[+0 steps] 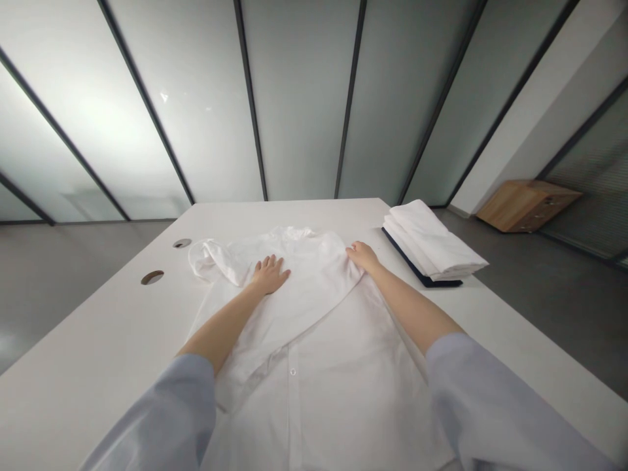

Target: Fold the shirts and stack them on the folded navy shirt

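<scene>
A white button-up shirt (333,366) lies spread on the white table, its collar end away from me. One sleeve is laid diagonally across the body, and the other sleeve sits bunched at the far left. My left hand (269,274) rests flat on the cloth at the upper left, fingers spread. At the right shoulder edge, my right hand (362,256) has its fingers closed on the shirt's fabric. Its thumb and fingertips are partly hidden. A button shows on the front placket near the middle.
A stack of folded white cloth (429,239) lies on a dark flat board (441,283) at the table's right edge. Two round holes are in the table (112,327) on the left. A wooden cabinet (524,204) stands on the floor beyond, and frosted glass panels (299,98) line the back.
</scene>
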Tool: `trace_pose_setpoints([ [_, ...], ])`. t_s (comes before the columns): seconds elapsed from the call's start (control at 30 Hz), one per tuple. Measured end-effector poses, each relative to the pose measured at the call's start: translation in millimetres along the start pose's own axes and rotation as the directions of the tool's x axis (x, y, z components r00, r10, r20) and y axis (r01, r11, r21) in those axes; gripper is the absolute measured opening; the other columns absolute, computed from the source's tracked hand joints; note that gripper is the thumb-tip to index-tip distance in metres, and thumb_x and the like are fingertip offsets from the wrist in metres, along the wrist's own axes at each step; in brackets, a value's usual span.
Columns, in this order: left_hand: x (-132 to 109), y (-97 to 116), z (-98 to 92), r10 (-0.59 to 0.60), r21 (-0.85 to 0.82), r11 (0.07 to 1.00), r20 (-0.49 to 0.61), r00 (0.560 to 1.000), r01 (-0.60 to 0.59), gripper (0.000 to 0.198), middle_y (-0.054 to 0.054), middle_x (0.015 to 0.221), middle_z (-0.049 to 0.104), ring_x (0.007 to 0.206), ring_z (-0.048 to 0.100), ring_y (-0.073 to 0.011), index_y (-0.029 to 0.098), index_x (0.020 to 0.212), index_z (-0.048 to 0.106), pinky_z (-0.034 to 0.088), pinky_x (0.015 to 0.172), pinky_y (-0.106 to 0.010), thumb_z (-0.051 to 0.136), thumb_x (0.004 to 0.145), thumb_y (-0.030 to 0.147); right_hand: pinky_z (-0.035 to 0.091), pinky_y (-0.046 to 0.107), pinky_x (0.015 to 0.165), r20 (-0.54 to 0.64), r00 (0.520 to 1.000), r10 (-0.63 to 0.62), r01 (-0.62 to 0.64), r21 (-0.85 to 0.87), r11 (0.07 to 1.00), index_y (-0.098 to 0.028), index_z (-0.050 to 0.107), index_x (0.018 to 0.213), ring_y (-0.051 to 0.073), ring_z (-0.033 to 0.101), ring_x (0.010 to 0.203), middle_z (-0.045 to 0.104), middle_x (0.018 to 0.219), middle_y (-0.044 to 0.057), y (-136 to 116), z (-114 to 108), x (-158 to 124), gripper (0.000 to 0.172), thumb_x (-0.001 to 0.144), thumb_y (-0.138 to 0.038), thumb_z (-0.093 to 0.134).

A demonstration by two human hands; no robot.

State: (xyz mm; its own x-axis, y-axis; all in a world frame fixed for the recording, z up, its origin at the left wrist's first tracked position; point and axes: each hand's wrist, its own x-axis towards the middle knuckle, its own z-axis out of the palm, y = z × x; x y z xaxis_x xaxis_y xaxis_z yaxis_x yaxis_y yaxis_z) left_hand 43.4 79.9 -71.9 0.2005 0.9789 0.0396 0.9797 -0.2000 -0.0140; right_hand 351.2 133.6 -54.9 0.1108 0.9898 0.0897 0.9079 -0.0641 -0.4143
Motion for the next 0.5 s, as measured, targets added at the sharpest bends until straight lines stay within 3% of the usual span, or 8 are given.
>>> trace_pose_setpoints([
  [0.13, -3.4, -2.3, 14.9, 0.001, -0.020, 1.000, 0.027, 1.000, 0.000, 0.066, -0.016, 0.154, 0.027, 0.142, 0.022, -0.0314, 0.016, 0.146, 0.032, 0.021, 0.111, -0.047, 0.023, 0.093, 0.055, 0.045, 0.025, 0.068, 0.091, 0.989, 0.118, -0.136, 0.232, 0.963, -0.012, 0.069, 0.095, 0.021, 0.064, 0.084, 0.071, 0.091, 0.010, -3.0, 13.2, 41.2, 0.029, 0.084, -0.032, 0.050],
  [0.33, -17.9, 0.0, 16.2, 0.019, -0.025, 1.000, 0.021, 1.000, -0.019, 0.067, -0.014, 0.155, 0.025, 0.143, 0.021, -0.0311, 0.019, 0.147, 0.031, 0.020, 0.111, -0.048, 0.022, 0.093, 0.057, 0.043, 0.023, 0.058, 0.119, 0.984, 0.135, -0.162, 0.265, 0.951, -0.011, 0.070, 0.089, 0.018, 0.062, 0.069, 0.069, 0.075, 0.007, -17.7, 23.4, 76.0, 0.023, 0.072, -0.012, 0.055],
  [0.5, -22.9, 1.3, 17.7, 0.016, -0.025, 1.000, 0.015, 1.000, -0.015, 0.068, -0.014, 0.156, 0.025, 0.143, 0.021, -0.0311, 0.018, 0.147, 0.031, 0.019, 0.112, -0.047, 0.023, 0.093, 0.058, 0.045, 0.025, 0.060, 0.156, 0.980, 0.125, -0.166, 0.284, 0.944, -0.007, 0.071, 0.087, 0.021, 0.063, 0.069, 0.068, 0.068, 0.008, -24.3, 22.8, 88.3, 0.022, 0.069, -0.011, 0.059],
])
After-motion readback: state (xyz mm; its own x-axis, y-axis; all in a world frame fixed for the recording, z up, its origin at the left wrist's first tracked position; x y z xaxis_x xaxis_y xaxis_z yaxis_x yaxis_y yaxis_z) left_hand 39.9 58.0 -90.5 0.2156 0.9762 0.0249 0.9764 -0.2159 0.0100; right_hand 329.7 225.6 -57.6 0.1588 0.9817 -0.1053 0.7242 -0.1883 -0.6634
